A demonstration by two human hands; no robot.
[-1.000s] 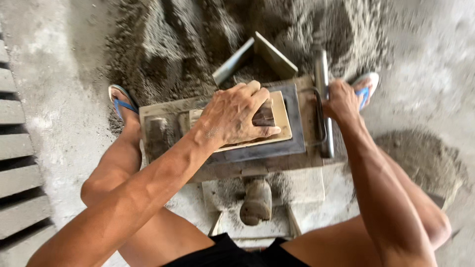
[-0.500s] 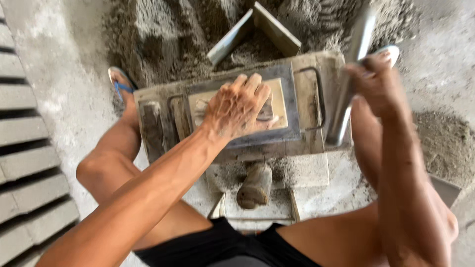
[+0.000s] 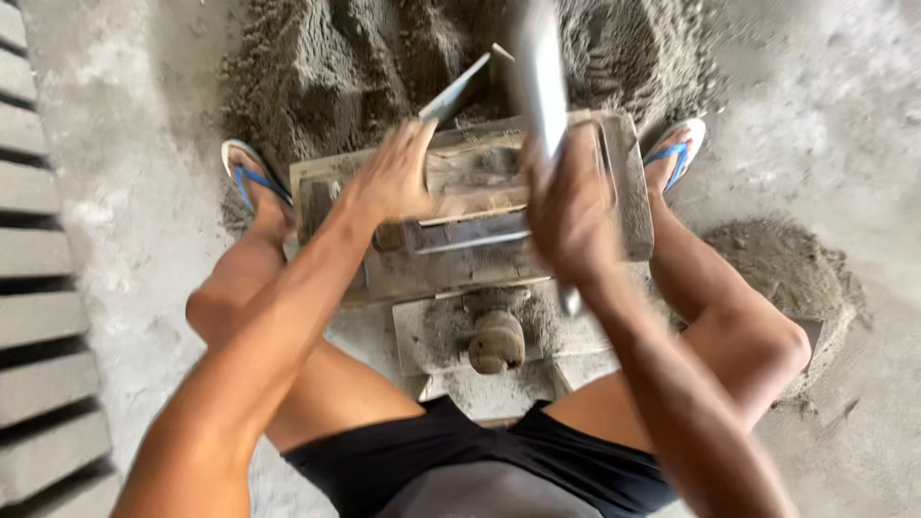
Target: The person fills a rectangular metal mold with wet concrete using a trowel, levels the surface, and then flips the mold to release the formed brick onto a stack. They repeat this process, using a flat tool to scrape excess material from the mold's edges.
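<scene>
Head view, grey rectangular metal block mould (image 3: pixel 614 182) seen on a dusty concrete floor between sandalled feet, left hand (image 3: pixel 398 177) pressed flat on its wooden top board (image 3: pixel 480 177), right hand (image 3: pixel 568 206) clamped round a blurred, raised metal bar (image 3: pixel 539 77), grey sand heap (image 3: pixel 317 67) behind.

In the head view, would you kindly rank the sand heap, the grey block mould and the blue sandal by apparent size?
1. Grey sand heap
2. Grey rectangular block mould
3. Blue sandal, partly hidden under the foot

Camera nearness differs little here.
</scene>
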